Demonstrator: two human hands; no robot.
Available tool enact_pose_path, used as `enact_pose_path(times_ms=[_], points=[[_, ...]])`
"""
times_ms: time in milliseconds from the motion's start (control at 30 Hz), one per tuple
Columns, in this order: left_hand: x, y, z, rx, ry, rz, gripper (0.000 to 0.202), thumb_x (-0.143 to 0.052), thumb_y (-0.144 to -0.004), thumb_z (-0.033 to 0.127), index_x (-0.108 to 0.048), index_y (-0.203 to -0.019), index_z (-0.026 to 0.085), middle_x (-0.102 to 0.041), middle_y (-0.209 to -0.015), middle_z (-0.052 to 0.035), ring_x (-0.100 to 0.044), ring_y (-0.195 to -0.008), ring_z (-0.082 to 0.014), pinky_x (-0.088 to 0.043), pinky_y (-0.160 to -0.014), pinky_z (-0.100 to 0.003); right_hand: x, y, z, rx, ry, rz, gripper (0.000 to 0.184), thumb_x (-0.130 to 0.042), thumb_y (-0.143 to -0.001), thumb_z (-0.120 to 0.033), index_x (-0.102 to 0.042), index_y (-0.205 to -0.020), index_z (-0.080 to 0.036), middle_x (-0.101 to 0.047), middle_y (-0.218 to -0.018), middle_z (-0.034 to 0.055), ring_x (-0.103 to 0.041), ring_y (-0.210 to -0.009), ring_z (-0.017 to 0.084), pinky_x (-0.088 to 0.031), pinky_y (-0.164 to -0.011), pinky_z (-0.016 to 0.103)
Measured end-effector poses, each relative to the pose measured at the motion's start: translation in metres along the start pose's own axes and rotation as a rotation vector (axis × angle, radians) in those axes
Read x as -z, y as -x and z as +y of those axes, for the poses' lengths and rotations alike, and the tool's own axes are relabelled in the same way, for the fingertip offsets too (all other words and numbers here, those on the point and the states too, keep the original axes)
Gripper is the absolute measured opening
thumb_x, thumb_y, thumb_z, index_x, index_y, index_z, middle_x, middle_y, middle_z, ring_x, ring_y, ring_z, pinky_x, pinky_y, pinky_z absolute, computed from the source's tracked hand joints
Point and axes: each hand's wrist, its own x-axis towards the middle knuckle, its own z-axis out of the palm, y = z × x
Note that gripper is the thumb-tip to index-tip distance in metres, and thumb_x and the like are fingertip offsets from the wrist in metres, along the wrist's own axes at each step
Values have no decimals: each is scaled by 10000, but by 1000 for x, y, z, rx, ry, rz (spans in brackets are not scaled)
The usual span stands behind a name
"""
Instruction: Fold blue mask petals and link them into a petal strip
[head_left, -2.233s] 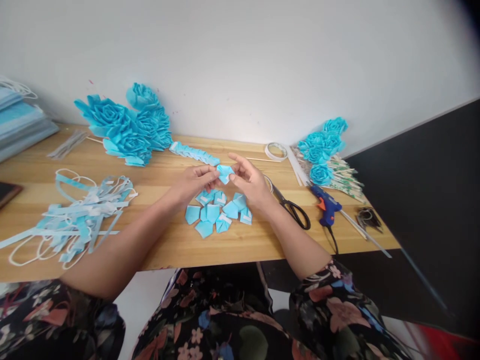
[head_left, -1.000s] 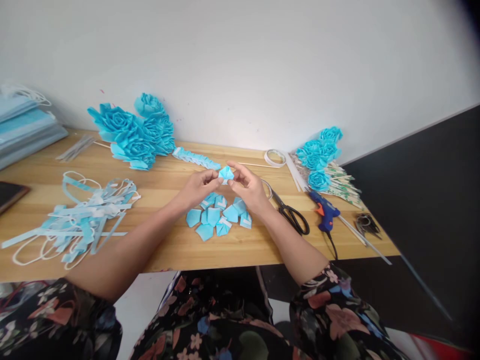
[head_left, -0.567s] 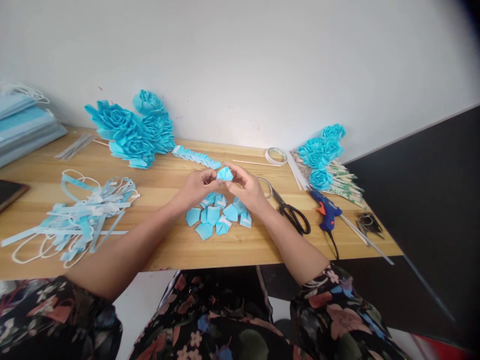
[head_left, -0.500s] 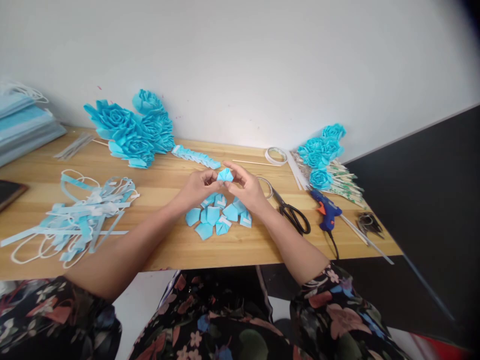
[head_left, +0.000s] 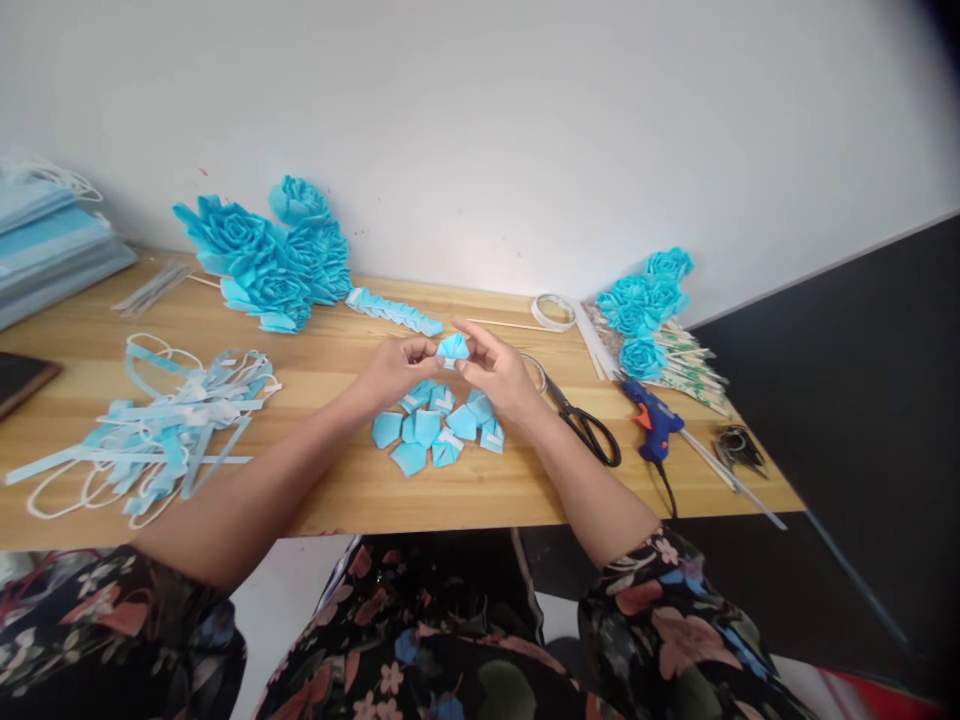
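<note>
Between both hands is a small folded blue petal (head_left: 453,347), lifted over the table with a pale band along its lower edge. My left hand (head_left: 396,372) pinches its left side between thumb and fingers. On the right side, my right hand (head_left: 496,372) grips it with the thumb below and the fingers behind. Several more folded blue pieces (head_left: 427,428) lie in a loose cluster just below my hands, some with white strips showing. Behind my fingers, an overlapping row of folded pieces (head_left: 396,314) stretches toward the blue fabric roses (head_left: 277,260).
Cut strips and ear loops (head_left: 161,430) lie tangled at left, near a stack of face masks (head_left: 56,245). Black-handled scissors (head_left: 589,430), a blue glue gun (head_left: 656,425), a tape roll (head_left: 553,312) and more roses (head_left: 646,300) sit at right. The wooden table (head_left: 345,510) ends before me.
Both hands still hold the folded petal, with the fingers shifted slightly. The whole view has moved a little; the other things keep their places.
</note>
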Motion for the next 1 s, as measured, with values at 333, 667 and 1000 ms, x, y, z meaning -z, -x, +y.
enact_pose_path(times_ms=[333,667,1000], points=[[1,1,2,0,2,-25,250,-633,-723,414,-572,-675,176,-456,-565,46,-358,-520,-82,-288,-498,-223,11,-2,-4,-38,-24,100,525,-657,-789,-345,-609,-1293,-207,-636,-865,-6,-567,-818,144,-466,-782,290],[3,-1,-2,15,158,-72,403,-573,-804,558,-618,-795,158,-611,-754,-30,-553,-700,-155,-438,-637,-271,6,-1,-5,5,-6,97,493,-639,-791,-313,-607,-1275,-222,-582,-793,-19,-525,-749,134,-455,-735,285],[1,-1,-8,13,95,-44,283,-663,-697,435,-562,-727,172,-537,-664,23,-468,-595,-107,-376,-565,-236,5,2,-9,2,1,61,427,-603,-857,-359,-616,-1264,-228,-673,-890,14,-616,-895,175,-488,-896,347]])
